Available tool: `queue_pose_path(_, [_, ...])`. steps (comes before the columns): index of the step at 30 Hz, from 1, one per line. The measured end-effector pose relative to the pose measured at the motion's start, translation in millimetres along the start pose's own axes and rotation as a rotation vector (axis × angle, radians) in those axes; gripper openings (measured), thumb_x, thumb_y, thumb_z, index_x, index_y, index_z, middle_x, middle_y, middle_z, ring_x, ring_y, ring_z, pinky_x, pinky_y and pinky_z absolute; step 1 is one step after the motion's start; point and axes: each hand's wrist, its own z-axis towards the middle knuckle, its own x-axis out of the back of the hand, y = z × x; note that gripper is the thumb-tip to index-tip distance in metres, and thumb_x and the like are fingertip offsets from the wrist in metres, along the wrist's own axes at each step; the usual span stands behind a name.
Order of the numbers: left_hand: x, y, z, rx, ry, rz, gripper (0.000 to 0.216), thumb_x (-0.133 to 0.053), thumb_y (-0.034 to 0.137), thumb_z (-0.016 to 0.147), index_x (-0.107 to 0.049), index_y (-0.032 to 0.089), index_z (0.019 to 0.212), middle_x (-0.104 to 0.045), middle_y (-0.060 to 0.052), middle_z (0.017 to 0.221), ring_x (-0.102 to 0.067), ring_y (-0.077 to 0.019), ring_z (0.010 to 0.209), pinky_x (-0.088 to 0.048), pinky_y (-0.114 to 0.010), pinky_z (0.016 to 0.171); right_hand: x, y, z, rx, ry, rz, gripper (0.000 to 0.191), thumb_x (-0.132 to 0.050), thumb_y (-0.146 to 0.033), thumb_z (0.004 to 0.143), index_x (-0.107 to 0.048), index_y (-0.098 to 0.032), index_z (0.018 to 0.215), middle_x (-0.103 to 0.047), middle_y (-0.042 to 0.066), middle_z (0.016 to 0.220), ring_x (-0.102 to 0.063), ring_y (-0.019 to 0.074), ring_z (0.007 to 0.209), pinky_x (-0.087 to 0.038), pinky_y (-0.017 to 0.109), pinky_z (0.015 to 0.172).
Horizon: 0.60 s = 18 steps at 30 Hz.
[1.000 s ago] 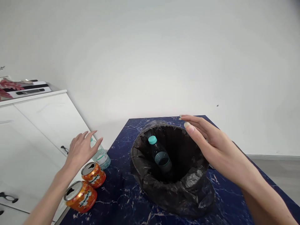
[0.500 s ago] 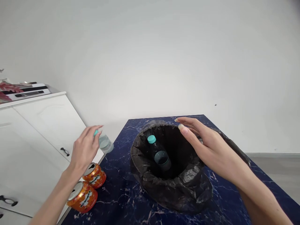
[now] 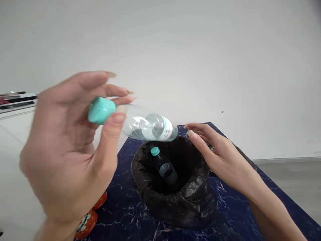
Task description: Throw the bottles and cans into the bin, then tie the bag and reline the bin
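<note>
My left hand (image 3: 67, 150) is raised close to the camera, its thumb and fingers closed around the neck of a clear plastic bottle (image 3: 140, 122) with a teal cap. The bottle lies nearly sideways, its base pointing right, above the far rim of a bin lined with a black bag (image 3: 170, 207). Inside the bin leans a second teal-capped bottle (image 3: 164, 167). At the bin's right rim, my right hand (image 3: 220, 150) has its fingers stretched out and thumb apart, with nothing visible in it; whether it touches the bag I cannot tell.
Two orange drink cans, one in front (image 3: 87, 224) and one behind (image 3: 101, 201), stand left of the bin, partly hidden by my left arm. The blue marbled table (image 3: 120, 214) meets a white wall (image 3: 175, 60). A white cabinet (image 3: 15, 160) is at the left.
My left hand has lifted the clear bottle from the table's left side, bringing it up, rightward and nearer the camera. The view has shifted slightly; my right hand stays by the bin's rim.
</note>
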Motion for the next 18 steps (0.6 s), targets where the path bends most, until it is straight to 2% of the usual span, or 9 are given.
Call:
queue_pose_path(2, [-2.6,0.2,4.7,-0.007,-0.03,-0.165,0.031,-0.06,0.025,0.11,-0.064,0.037,0.139,-0.073,0.004,0.13,-0.076,-0.0209,0.122,-0.066,-0.046,0.112,0.0,0.6,0.8,0.007,-0.008,0.01,0.065,-0.048,-0.08,0.103,-0.062,-0.033,0.146,-0.066,0.007,0.155,-0.062,0.0343,0.142,-0.053,0.057,0.115])
queue_pose_path(3, [-4.9,-2.7,6.7,-0.019,-0.086,-0.224,0.029,-0.065,0.024,0.108,-0.068,0.036,0.134,-0.076,0.005,0.125,-0.077,-0.0204,0.12,-0.067,-0.042,0.11,-1.0,1.0,1.3,0.012,-0.015,0.015,0.065,-0.049,-0.079,0.104,-0.061,-0.032,0.147,-0.066,0.007,0.156,-0.061,0.0338,0.143,-0.052,0.057,0.117])
queue_pose_path(8, [-25.4,-23.5,8.5,-0.008,-0.468,-0.335,0.027,-0.065,0.034,0.109,-0.07,0.036,0.135,-0.079,0.003,0.127,-0.075,-0.02,0.12,-0.065,-0.034,0.106,-10.8,1.8,2.3,0.077,-0.081,-0.012,0.056,-0.048,-0.067,0.11,-0.059,-0.029,0.148,-0.066,0.009,0.154,-0.061,0.0306,0.143,-0.052,0.056,0.118])
queue_pose_path(13, [-49.2,-34.7,6.5,0.015,-0.823,-0.356,0.027,-0.062,0.044,0.11,-0.073,0.035,0.133,-0.079,0.001,0.13,-0.077,-0.0207,0.11,-0.064,-0.031,0.086,-16.9,-0.6,1.9,0.112,-0.079,-0.027,0.053,-0.047,-0.064,0.111,-0.06,-0.028,0.148,-0.067,0.011,0.153,-0.062,0.0332,0.142,-0.055,0.058,0.113])
queue_pose_path(18, [-73.7,-50.5,1.4,-0.053,-0.986,-0.338,0.043,-0.065,0.039,0.109,-0.059,0.034,0.151,-0.075,-0.004,0.14,-0.072,-0.0278,0.129,-0.06,-0.04,0.104,-18.0,-0.7,2.3,0.103,-0.043,-0.031,0.05,-0.048,-0.061,0.111,-0.062,-0.027,0.145,-0.069,0.011,0.151,-0.064,0.0346,0.141,-0.056,0.058,0.113])
